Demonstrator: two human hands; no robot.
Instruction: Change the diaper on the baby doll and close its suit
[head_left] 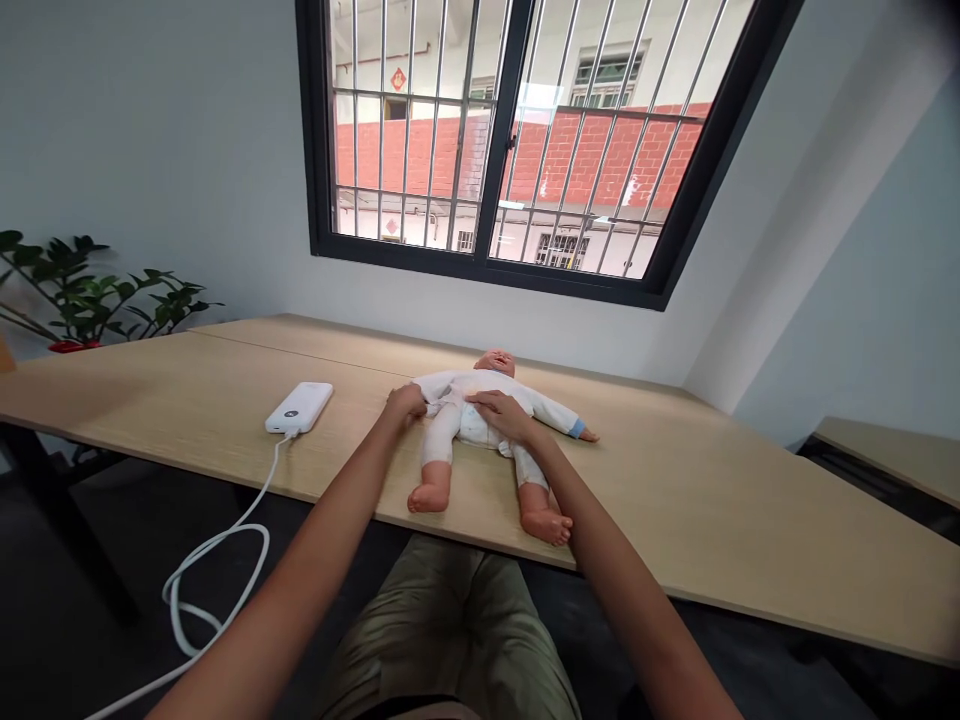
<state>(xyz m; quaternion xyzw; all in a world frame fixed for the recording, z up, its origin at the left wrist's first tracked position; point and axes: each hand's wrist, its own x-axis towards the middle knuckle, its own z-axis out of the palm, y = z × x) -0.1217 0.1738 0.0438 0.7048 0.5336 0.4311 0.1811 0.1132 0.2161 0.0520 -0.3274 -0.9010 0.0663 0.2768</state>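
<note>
- A baby doll (pixel 448 415) in white clothes lies on its back on the wooden surface (pixel 712 490), straight ahead of the person. Its long axis runs away from them, with bare feet at the near edge and head toward the window (pixel 510 140).
- The left hand (pixel 405 403) sits at the doll's side with fingers curled against the sleeve; I cannot tell whether it grips the cloth.
- The right hand (pixel 504 413) lies flat and open on the doll's belly, holding nothing.
- Both hands touch the doll, one on either side of its middle.
- A white power bank (pixel 300 407) lies near, left of the left hand, and its cable (pixel 225 545) drops off the edge.
</note>
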